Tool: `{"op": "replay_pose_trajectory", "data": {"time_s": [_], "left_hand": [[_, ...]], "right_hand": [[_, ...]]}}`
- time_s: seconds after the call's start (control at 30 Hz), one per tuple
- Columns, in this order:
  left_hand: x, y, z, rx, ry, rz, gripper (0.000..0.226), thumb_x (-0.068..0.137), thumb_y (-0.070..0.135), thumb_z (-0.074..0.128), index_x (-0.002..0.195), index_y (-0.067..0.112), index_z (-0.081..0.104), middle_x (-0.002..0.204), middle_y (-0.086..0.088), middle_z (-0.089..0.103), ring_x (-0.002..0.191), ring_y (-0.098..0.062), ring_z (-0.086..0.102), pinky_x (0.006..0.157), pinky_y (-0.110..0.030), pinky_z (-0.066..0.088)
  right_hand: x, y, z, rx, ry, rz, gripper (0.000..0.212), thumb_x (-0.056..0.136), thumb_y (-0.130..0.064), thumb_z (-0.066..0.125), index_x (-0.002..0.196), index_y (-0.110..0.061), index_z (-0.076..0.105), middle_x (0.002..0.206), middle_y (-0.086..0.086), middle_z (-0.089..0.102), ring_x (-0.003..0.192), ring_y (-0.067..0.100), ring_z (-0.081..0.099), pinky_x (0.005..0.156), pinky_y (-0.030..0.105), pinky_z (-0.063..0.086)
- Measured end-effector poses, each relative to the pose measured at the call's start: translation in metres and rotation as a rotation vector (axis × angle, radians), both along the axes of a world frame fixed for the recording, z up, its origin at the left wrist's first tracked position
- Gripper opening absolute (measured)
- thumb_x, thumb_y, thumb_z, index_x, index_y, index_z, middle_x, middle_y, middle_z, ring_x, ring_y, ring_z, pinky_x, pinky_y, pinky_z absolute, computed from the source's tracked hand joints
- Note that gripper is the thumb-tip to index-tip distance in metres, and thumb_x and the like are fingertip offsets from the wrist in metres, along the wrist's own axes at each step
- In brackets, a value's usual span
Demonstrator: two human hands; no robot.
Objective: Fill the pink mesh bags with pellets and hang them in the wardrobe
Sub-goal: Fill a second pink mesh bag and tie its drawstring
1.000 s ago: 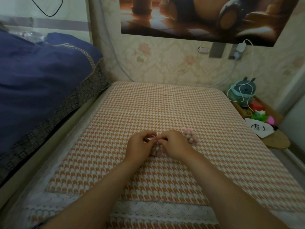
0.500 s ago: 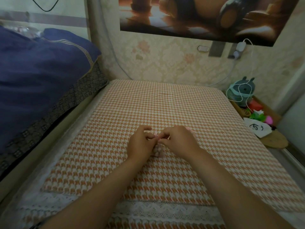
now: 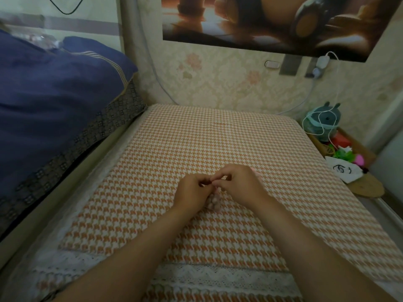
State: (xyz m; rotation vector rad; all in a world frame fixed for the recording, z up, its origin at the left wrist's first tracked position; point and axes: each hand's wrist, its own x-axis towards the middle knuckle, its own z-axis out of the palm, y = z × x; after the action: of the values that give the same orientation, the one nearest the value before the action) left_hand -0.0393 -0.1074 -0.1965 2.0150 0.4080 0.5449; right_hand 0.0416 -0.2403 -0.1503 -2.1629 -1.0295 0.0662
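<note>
Houndstooth cloth [image 3: 152, 227], lace-edged at the near side. Pink mesh bag [image 3: 213, 202], pellet-filled, resting on it under the hands. Left hand [image 3: 192, 194] and right hand [image 3: 242, 184]: fingertips meeting, apparently pinching the bag's top. Poster [image 3: 272, 20] on the wall beyond.

Dim, warm light is falling across a wall [image 3: 229, 83] papered in a pale floral pattern. A large brown-toned poster [image 3: 272, 22] is hanging on it, and below its right corner a white charger [image 3: 322, 62] is sitting in a socket, its cable trailing down to a teal plush toy [image 3: 322, 123]. The toy is standing on a low wooden shelf [image 3: 366, 188] on the right. An orange-and-white houndstooth cover [image 3: 196, 138] is spreading across the middle, a lace border [image 3: 207, 277] running along its near edge. On the left, a navy quilt [image 3: 54, 94] is lying piled over a dark patterned cloth [image 3: 87, 136].
</note>
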Motion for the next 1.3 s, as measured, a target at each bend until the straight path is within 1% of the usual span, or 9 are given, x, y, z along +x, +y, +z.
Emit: {"op": "replay_pose_trajectory", "data": {"time_s": [0.1, 0.2, 0.37, 0.63, 0.73, 0.87, 1.0, 1.13, 1.3], "left_hand": [[0.001, -0.001, -0.001, -0.01, -0.001, 0.029, 0.013, 0.083, 0.019, 0.072, 0.087, 0.029, 0.079, 0.068, 0.018, 0.071, 0.064, 0.006, 0.064, 0.063, -0.017, 0.051], [-0.001, -0.002, -0.003, -0.006, -0.015, 0.06, 0.011, 0.083, 0.022, 0.072, 0.089, 0.028, 0.079, 0.068, 0.022, 0.068, 0.069, 0.009, 0.064, 0.066, -0.017, 0.051], [-0.003, -0.006, -0.003, -0.013, -0.028, 0.095, 0.01, 0.085, 0.022, 0.071, 0.09, 0.025, 0.079, 0.075, 0.016, 0.071, 0.074, 0.008, 0.065, 0.068, -0.012, 0.05], [-0.006, -0.01, -0.007, -0.029, -0.061, 0.162, 0.007, 0.086, 0.027, 0.071, 0.088, 0.029, 0.077, 0.075, 0.018, 0.071, 0.073, 0.006, 0.065, 0.071, -0.02, 0.054], [-0.005, -0.012, -0.008, -0.039, -0.048, 0.171, 0.005, 0.084, 0.029, 0.073, 0.087, 0.028, 0.078, 0.076, 0.016, 0.072, 0.073, 0.005, 0.066, 0.074, -0.026, 0.056], [-0.006, -0.014, -0.007, 0.032, -0.028, 0.181, 0.007, 0.085, 0.035, 0.07, 0.087, 0.031, 0.075, 0.079, 0.018, 0.071, 0.073, 0.003, 0.064, 0.072, -0.029, 0.056], [-0.011, -0.017, -0.006, 0.275, -0.022, 0.192, 0.011, 0.087, 0.035, 0.065, 0.098, 0.033, 0.068, 0.083, 0.015, 0.068, 0.076, -0.005, 0.061, 0.066, -0.029, 0.051], [-0.012, -0.016, -0.009, 0.349, -0.061, 0.137, 0.021, 0.089, 0.033, 0.064, 0.11, 0.035, 0.066, 0.095, 0.014, 0.069, 0.085, -0.008, 0.059, 0.073, -0.029, 0.05], [-0.012, -0.014, -0.014, 0.458, -0.119, 0.086, 0.016, 0.091, 0.026, 0.064, 0.103, 0.028, 0.073, 0.093, 0.009, 0.069, 0.089, -0.013, 0.058, 0.079, -0.028, 0.046]], "right_hand": [[-0.001, 0.003, -0.003, 0.043, 0.063, -0.063, 0.009, 0.086, -0.02, 0.076, 0.09, -0.026, 0.081, 0.079, -0.021, 0.069, 0.078, -0.016, 0.059, 0.069, 0.004, 0.043], [-0.002, 0.007, -0.007, 0.082, 0.15, -0.084, 0.009, 0.086, -0.019, 0.076, 0.089, -0.025, 0.081, 0.08, -0.016, 0.073, 0.076, -0.007, 0.065, 0.068, 0.008, 0.048], [-0.006, 0.009, -0.009, 0.202, 0.362, -0.143, 0.007, 0.088, -0.009, 0.073, 0.09, -0.011, 0.08, 0.059, -0.007, 0.069, 0.049, 0.008, 0.061, 0.049, 0.022, 0.053], [-0.011, 0.016, -0.014, 0.218, 0.563, -0.21, 0.014, 0.093, -0.016, 0.068, 0.084, -0.024, 0.074, 0.079, 0.017, 0.075, 0.051, 0.015, 0.064, 0.054, 0.037, 0.058], [-0.013, 0.015, -0.011, 0.226, 0.513, -0.245, 0.018, 0.094, -0.017, 0.068, 0.08, -0.027, 0.072, 0.077, 0.008, 0.074, 0.054, 0.013, 0.065, 0.052, 0.031, 0.057], [-0.011, 0.015, -0.01, 0.211, 0.395, -0.309, 0.01, 0.093, -0.018, 0.069, 0.09, -0.02, 0.078, 0.084, -0.01, 0.07, 0.08, 0.011, 0.068, 0.065, 0.034, 0.061], [-0.014, 0.016, -0.006, 0.182, 0.648, -0.343, 0.016, 0.094, -0.014, 0.067, 0.102, -0.005, 0.077, 0.074, 0.003, 0.068, 0.046, 0.009, 0.06, 0.036, 0.024, 0.048], [-0.015, 0.013, 0.002, 0.158, 0.959, -0.309, 0.018, 0.1, -0.008, 0.056, 0.097, -0.002, 0.073, 0.055, 0.002, 0.057, 0.028, 0.005, 0.045, 0.038, 0.022, 0.043], [-0.011, 0.007, 0.004, 0.115, 1.132, -0.278, 0.02, 0.103, -0.013, 0.05, 0.085, -0.014, 0.059, 0.068, 0.002, 0.051, 0.028, 0.003, 0.032, 0.037, 0.016, 0.043]]}}
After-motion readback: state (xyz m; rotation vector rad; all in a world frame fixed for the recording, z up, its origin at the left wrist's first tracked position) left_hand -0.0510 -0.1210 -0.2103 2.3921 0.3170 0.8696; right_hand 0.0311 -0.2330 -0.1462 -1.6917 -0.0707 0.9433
